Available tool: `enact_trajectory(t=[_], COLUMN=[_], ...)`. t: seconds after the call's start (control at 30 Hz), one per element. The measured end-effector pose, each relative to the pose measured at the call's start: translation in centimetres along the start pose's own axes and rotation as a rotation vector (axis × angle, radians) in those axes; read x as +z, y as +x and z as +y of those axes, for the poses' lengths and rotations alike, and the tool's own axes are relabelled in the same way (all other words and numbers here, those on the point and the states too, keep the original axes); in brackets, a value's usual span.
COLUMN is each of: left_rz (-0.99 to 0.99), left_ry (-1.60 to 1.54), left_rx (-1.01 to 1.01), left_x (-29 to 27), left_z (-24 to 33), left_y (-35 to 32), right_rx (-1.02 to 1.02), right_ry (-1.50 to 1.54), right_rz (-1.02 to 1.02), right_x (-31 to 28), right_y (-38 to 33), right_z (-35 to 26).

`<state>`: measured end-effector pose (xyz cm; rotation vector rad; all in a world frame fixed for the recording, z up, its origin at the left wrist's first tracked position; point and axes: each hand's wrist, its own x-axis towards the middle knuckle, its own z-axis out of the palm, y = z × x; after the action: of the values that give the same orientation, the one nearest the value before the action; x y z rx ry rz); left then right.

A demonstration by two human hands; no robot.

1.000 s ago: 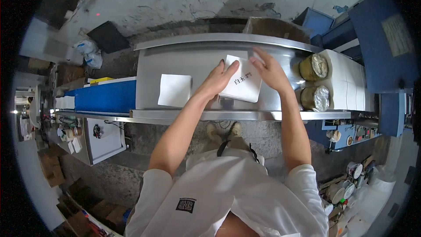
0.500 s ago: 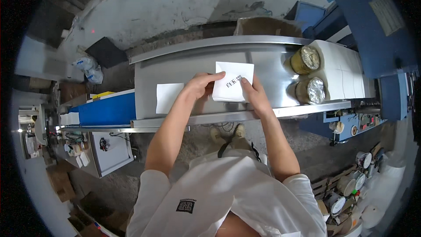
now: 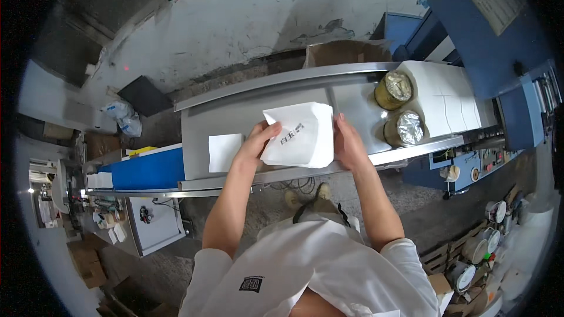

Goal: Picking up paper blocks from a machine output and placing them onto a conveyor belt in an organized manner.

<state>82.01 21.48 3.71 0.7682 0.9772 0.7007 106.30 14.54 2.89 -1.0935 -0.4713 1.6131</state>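
A stack of white printed paper sheets or paper bags is held above the metal conveyor-like table, with dark print on its top face. My left hand grips its left edge, the thumb on top and the fingers underneath. The top sheet bows up and the stack fans toward its right side. My right hand is upright along the stack's right edge, fingers stretched out and not wrapped round it; whether the palm touches the edge I cannot tell. Left of my left hand, a white paper stack lies on the table.
Two foil-topped tins stand on the table's right part, beside rows of white paper stacks. A raised metal rail runs along the far edge. A blue panel adjoins the left end, and a blue machine stands at right.
The stack has come nearer to me and now bows and fans. My right hand has let go of its top and moved to its right edge. The view has tilted slightly.
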Motion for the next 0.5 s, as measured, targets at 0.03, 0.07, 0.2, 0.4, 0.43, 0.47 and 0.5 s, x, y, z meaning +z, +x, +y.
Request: enact_trajectory(t=[0.03,0.07,0.2,0.4,0.43,0.47,0.5], left_rz=[-0.080,-0.158,-0.102,0.046,0.071,-0.010,-0.088], left_ry=[0.000,0.000,0.202,0.227,0.195,0.206,0.217], left_rx=[0.029,0.058,0.133,0.172,0.167,0.228,0.293], left_x=[-0.3,-0.6,0.2,-2.6,-3.2,-4.4,-5.8], left_z=[0.0,-0.2,-0.1,0.5,0.8,0.6,0.3], left_y=[-0.1,-0.3,-1.9,-8.0,-9.7,-11.0,-12.5], right_rx=[0.034,0.070,-0.183,-0.010,-0.045,-0.051,-0.001], right_ry=[0.054,0.108,-0.204,-0.177,-0.167,-0.168,-0.181], right_rz=[-0.108,-0.219,-0.293,-0.305,-0.268,-0.258,-0.238], right_x=[0.1,0.3,0.4,6.1,7.0,7.9,8.7], right_y=[-0.1,-0.1,-0.4,-1.9,-2.2,-2.3,-2.5], right_z=[-0.2,-0.2,1.3,2.1,2.7,3.1,3.6])
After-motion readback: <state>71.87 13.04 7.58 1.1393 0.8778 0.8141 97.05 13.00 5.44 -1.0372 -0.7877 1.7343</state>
